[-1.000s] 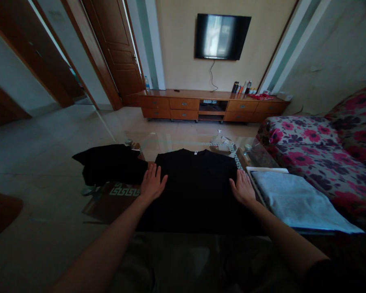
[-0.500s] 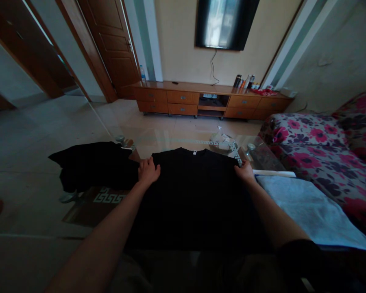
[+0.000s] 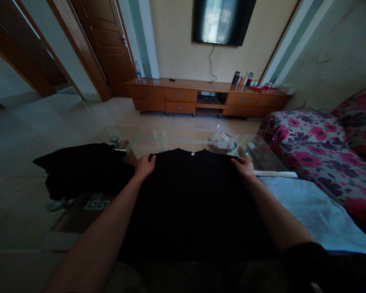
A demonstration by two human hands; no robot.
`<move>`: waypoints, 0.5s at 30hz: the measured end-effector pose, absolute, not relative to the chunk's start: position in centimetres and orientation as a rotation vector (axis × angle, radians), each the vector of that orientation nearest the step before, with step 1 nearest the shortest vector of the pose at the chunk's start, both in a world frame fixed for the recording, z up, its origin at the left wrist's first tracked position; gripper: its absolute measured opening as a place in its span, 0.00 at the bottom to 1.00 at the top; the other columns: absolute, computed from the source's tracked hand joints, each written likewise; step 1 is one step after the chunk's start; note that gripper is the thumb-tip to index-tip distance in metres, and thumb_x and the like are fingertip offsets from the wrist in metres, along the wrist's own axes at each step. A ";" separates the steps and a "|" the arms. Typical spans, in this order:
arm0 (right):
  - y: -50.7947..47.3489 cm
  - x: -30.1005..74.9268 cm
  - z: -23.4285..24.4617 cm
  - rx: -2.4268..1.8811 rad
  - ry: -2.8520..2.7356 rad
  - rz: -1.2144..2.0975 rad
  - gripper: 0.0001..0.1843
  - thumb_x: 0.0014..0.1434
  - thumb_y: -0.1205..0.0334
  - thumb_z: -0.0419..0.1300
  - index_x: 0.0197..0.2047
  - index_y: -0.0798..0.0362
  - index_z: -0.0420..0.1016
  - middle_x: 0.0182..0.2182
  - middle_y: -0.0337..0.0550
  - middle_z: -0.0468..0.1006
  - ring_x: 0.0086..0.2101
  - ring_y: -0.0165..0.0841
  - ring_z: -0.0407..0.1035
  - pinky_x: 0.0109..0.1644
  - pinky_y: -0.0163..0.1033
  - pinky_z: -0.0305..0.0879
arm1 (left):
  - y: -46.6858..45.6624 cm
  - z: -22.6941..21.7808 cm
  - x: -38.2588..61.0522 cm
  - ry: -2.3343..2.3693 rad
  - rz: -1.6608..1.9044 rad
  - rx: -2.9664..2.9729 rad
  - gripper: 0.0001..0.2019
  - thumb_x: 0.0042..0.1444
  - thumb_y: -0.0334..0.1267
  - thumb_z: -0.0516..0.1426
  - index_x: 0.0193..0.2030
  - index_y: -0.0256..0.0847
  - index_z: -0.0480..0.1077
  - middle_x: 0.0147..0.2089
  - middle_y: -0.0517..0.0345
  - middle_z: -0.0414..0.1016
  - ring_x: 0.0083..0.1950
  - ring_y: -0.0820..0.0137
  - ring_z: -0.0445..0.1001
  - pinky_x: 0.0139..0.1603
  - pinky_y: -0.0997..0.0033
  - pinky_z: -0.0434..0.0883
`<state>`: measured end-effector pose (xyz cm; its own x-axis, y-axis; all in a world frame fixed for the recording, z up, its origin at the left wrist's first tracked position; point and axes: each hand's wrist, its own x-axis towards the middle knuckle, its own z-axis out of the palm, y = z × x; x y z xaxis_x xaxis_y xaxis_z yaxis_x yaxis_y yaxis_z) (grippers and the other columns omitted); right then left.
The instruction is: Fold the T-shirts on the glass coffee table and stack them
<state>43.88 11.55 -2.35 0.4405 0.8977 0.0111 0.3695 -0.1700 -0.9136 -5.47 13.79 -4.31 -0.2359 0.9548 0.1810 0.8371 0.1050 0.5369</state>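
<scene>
A black T-shirt [image 3: 192,199] lies spread over the glass table in front of me, its neckline facing away and a small white label showing at the collar. My left hand [image 3: 144,167] is closed on the shirt's left shoulder edge, thumb against the cloth. At the opposite shoulder, my right hand [image 3: 244,167] pinches the fabric between thumb and fingers. Another black garment [image 3: 82,167] lies loosely bunched to the left of my left hand. Right of my right forearm rests a folded light-blue cloth [image 3: 308,207].
The glass table [image 3: 167,140] has a patterned border and metal fittings. A floral sofa [image 3: 323,150] stands along the right. Beyond the table, a low wooden cabinet [image 3: 179,95] carries several bottles [image 3: 242,78] below a wall television [image 3: 222,22].
My view has shifted slightly, so the black garment appears farther left. Both hands keep hold of the T-shirt's shoulders; the left fingers look more curled round the edge.
</scene>
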 end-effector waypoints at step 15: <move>1.0 46.3 5.2 -1.457 -1.240 0.804 0.21 0.50 0.49 0.66 0.44 0.54 0.77 0.36 0.43 0.81 0.34 0.33 0.73 0.39 0.37 0.70 | 2.9 4.8 -7.3 1.718 1.057 1.802 0.21 0.55 0.51 0.60 0.49 0.40 0.78 0.34 0.55 0.81 0.32 0.66 0.77 0.34 0.70 0.72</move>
